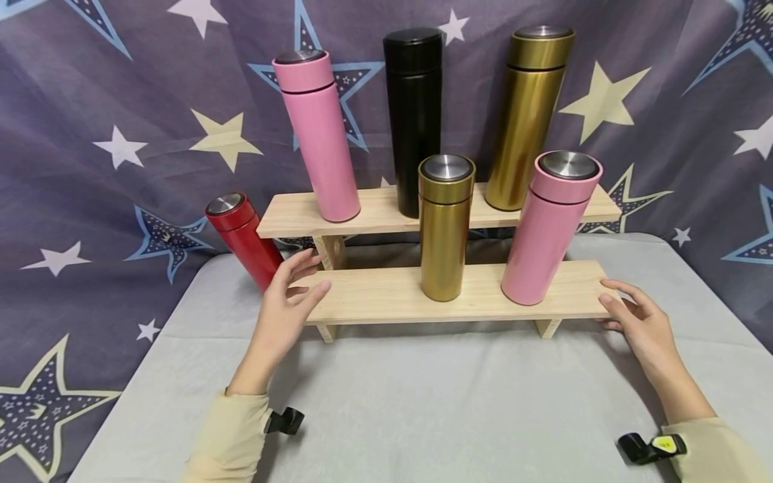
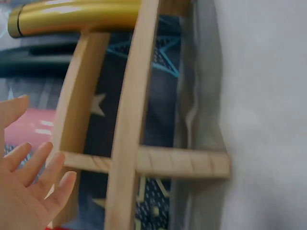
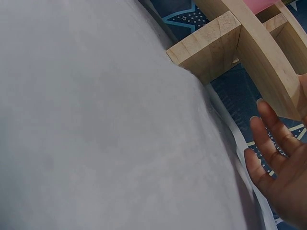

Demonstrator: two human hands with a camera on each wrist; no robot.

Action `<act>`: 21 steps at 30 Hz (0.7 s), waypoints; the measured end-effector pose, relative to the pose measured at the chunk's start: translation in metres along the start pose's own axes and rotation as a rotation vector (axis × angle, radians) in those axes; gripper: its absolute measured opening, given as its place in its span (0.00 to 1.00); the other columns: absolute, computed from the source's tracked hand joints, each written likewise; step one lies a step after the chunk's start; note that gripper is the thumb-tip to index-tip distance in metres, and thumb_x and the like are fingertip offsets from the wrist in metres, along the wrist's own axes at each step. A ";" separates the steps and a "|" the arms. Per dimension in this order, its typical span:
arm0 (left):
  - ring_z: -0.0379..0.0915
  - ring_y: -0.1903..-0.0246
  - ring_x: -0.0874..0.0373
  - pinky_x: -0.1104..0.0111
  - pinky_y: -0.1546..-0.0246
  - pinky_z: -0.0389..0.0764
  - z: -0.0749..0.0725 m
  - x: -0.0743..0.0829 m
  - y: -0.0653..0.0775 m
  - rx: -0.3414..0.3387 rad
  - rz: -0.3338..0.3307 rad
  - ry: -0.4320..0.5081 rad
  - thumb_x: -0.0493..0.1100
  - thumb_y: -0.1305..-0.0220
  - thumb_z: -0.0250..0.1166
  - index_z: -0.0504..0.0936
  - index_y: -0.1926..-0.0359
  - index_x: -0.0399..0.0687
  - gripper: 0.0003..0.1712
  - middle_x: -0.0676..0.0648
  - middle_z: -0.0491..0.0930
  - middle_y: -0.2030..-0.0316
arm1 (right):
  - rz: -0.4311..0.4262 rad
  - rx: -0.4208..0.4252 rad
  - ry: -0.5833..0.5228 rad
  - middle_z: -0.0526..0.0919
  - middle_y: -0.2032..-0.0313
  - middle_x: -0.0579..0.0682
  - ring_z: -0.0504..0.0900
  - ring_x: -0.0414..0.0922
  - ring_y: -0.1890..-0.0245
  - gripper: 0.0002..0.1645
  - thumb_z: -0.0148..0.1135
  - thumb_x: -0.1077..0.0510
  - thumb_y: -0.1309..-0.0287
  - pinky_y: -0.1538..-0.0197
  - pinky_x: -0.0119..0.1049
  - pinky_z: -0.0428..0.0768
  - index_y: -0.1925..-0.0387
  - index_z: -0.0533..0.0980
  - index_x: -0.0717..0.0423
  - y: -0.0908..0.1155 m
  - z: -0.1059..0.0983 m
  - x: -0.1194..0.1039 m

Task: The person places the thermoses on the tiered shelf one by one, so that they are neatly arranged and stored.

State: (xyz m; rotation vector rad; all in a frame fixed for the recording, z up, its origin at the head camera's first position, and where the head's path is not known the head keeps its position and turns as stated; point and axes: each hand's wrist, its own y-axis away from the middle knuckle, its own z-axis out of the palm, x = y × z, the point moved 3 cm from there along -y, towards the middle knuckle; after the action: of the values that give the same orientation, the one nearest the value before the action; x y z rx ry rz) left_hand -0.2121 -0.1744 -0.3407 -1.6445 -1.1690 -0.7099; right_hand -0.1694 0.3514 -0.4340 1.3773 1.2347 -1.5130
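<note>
A two-step pale wooden rack [image 1: 374, 295] stands on the grey cloth, holding several flasks. My left hand [image 1: 288, 295], fingers spread and empty, is at the left end of the lower step, close to a leaning red flask [image 1: 244, 235] beside the rack. At the lower step's right end, my right hand [image 1: 643, 325] has its thumb and forefinger right at the corner; the other fingers [image 3: 268, 139] hang loosely below the board in the right wrist view. A short gold flask [image 1: 445, 235] and a short pink flask [image 1: 549, 235] stand on the lower step.
On the upper step stand a tall pink flask [image 1: 320, 141], a tall black flask [image 1: 415, 121] and a tall gold flask [image 1: 528, 127]. A purple star-patterned curtain [image 1: 169, 87] hangs behind. The grey cloth [image 1: 459, 402] spreads in front of the rack.
</note>
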 end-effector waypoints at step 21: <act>0.70 0.45 0.55 0.70 0.53 0.67 -0.066 -0.056 0.005 0.379 -0.163 -0.138 0.46 0.35 0.69 0.70 0.35 0.45 0.31 0.46 0.76 0.42 | -0.002 -0.008 -0.051 0.83 0.58 0.35 0.83 0.32 0.69 0.19 0.64 0.60 0.34 0.69 0.24 0.80 0.43 0.79 0.47 0.000 0.001 0.001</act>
State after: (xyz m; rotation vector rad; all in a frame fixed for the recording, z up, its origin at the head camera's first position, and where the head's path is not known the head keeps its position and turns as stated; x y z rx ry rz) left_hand -0.2240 -0.2570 -0.3662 -1.3061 -1.4505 -0.4442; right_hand -0.1693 0.3507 -0.4349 1.3245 1.2103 -1.5337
